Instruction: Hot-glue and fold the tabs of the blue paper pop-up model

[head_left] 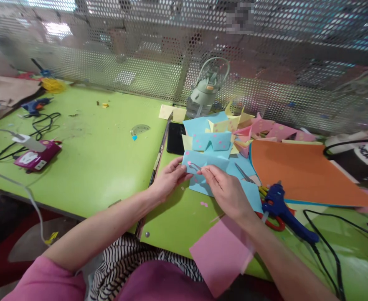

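Left hand (pixel 170 177) gripping a flat light-blue paper piece with pink dots (pixel 207 159), right hand (pixel 225 190) pinching a slim greyish tool (pixel 194 166) over it

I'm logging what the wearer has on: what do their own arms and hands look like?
The left hand and right hand are ungloved, with no watch or bracelet visible. A plain pink sleeve ends near the left elbow; the right sleeve is out of view.

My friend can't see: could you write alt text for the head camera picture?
A person's left hand holds spotted blue paper over a green table; the right hand pinches a slim tool in front of it. Folded papers, an orange sheet and a glue gun lie nearby.
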Tool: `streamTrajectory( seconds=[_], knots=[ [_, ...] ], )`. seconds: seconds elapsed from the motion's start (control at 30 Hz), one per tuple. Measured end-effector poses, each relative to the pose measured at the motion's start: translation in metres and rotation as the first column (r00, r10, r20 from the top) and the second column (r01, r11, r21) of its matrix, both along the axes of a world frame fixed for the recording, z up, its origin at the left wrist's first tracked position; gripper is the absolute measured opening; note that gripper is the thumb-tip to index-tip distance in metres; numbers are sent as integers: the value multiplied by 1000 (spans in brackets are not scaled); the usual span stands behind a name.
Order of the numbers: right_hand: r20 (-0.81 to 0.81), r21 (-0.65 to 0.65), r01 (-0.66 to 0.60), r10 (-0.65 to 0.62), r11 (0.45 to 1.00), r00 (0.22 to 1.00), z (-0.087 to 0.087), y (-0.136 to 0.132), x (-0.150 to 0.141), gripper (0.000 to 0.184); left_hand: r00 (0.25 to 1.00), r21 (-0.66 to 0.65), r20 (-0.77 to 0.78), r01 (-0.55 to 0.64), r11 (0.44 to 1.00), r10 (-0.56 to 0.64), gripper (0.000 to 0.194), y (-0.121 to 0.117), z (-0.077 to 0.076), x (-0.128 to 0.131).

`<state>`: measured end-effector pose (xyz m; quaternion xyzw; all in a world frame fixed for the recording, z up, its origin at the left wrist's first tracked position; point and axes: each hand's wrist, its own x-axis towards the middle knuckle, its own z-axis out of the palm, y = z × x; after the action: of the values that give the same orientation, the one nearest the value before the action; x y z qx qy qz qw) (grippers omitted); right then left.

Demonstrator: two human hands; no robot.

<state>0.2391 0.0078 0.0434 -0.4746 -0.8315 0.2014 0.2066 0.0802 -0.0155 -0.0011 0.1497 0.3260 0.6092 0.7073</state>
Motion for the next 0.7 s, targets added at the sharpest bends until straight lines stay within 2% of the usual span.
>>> streamTrajectory(
  seconds=[0.7],
  knots=[
    [15,-63,56,-55,996,998,-3,0,-2,38,999,67,-46,13,998,-10,16,-3,1,2]
  ],
)
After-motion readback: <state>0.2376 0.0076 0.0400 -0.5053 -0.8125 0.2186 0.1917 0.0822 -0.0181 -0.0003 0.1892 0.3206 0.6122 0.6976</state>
